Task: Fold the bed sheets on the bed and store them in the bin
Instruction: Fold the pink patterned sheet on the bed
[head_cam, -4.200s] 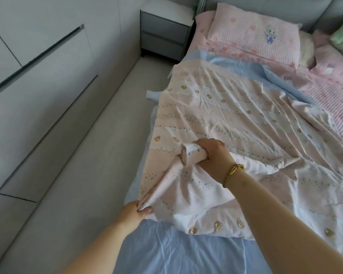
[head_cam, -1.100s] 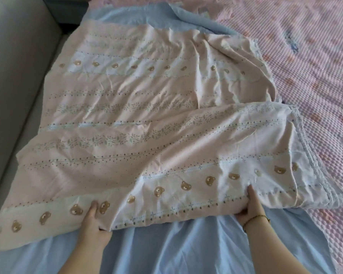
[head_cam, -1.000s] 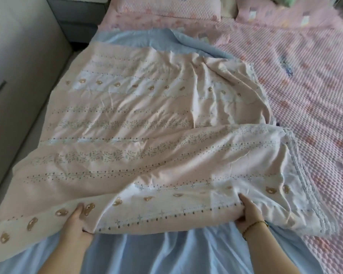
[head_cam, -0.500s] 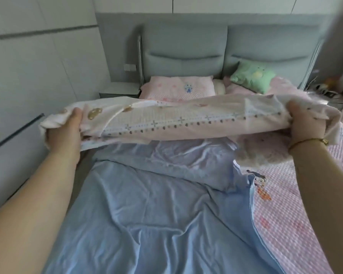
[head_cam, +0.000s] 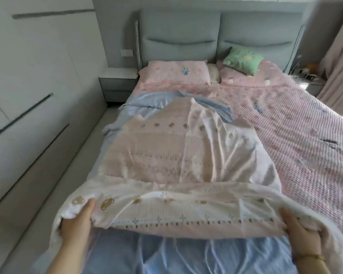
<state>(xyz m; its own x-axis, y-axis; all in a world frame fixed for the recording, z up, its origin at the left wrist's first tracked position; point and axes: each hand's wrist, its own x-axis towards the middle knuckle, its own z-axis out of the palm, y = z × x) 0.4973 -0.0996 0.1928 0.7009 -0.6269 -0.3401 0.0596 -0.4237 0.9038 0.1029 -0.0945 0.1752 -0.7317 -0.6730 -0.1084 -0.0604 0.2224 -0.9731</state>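
A pale pink sheet with small bear prints (head_cam: 178, 159) stretches away from me over the left half of the bed, its near edge lifted. My left hand (head_cam: 77, 224) grips the near left corner, thumb on top. My right hand (head_cam: 301, 232), with a gold bracelet, grips the near right corner. Under it lies a light blue sheet (head_cam: 166, 256), showing in front of me and at the far end. No bin is in view.
A pink textured bedspread (head_cam: 297, 139) covers the right half of the bed. Pink pillows (head_cam: 178, 74) and a green pillow (head_cam: 244, 60) lean at the grey headboard (head_cam: 178, 36). A nightstand (head_cam: 117, 84) and white wardrobe (head_cam: 28, 86) stand left, with a narrow floor strip between.
Half a second ago I held the pink sheet up at chest height in a narrow band. Now it has come down and spread out flat over the blue sheet, both hands still gripping its near corners.
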